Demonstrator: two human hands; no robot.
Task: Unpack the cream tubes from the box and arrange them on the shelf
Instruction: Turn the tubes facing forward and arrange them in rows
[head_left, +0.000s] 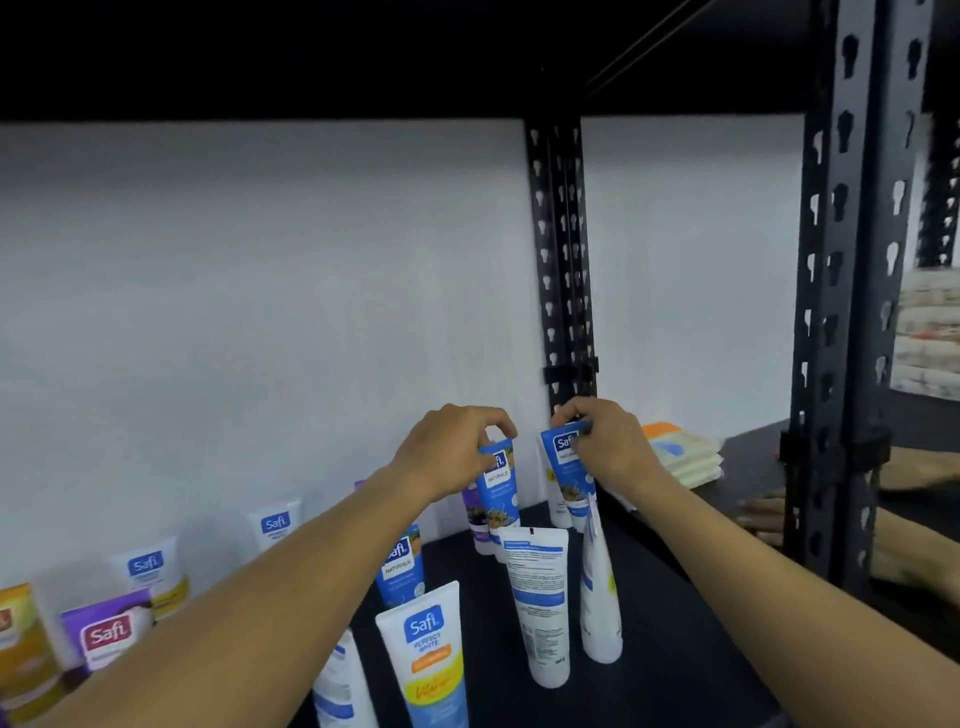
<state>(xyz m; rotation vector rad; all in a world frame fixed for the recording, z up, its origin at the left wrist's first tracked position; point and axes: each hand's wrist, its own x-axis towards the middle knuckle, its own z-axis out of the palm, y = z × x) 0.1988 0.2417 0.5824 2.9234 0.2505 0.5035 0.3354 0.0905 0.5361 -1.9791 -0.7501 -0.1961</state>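
Note:
Both my arms reach to the back of a dark shelf (675, 597). My left hand (457, 447) pinches the top of a blue cream tube (498, 488) that stands upright near the white back wall. A second blue tube (569, 467) stands just to the right, by the black upright, and my right hand (608, 441) grips its top edge. In front of them stand several white tubes, among them one with its printed back toward me (540, 603) and one with a yellow and blue label (431, 654). The box is not in view.
More tubes stand in a row along the wall at the left, white ones (272, 525) and a purple one (106, 629). A black perforated post (563, 260) rises behind the hands and a thicker one (847, 312) at the right. Folded pale packs (685, 457) lie on the neighbouring shelf.

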